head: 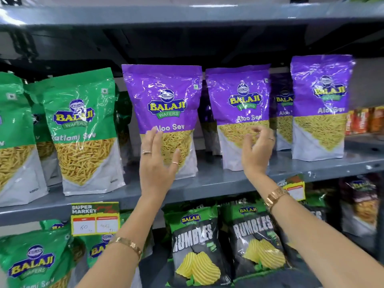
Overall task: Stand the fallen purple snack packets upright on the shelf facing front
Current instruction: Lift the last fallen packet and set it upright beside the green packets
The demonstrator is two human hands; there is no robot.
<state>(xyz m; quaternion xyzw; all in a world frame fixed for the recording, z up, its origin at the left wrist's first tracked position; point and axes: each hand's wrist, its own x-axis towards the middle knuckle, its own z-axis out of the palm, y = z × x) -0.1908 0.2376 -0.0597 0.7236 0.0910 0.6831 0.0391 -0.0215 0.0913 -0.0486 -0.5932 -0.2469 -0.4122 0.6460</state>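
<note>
**My hands at the purple snack bags**

I use the grey shelf (pixel 207 183) as my marker, the one my hands reach up to.

On the far left of this shelf stand green snack bags (pixel 83 129). They are upright and face me.

Next, near the middle of the shelf, stands the first purple bag (pixel 164 100). It is upright and shows its front. My left hand (pixel 156 163) is in front of the low part of this bag. The fingers are straight, open and a little spread. They hold nothing. I cannot tell if the fingertips touch the bag. I wear rings on this hand and a gold bracelet (pixel 128 245) on the wrist.

To the right of it on the shelf stands the second purple bag (pixel 239 96), upright and facing front too. My right hand (pixel 256 150) is in front of its low part. The fingers are curled and loose, with gaps between them, and they pinch nothing. The hand is a bit blurry, so I cannot tell if it touches the bag. A gold watch (pixel 275 197) sits on this wrist.

Further right, a third purple bag (pixel 283 109) peeks out from the back of the shelf. Just right of that stands the fourth purple bag (pixel 321 104), upright, near the front edge.

Under the shelf's front edge hangs a yellow price tag (pixel 95 220). Below the shelf, to the right of the tag, are black chip bags (pixel 195 246).
</note>
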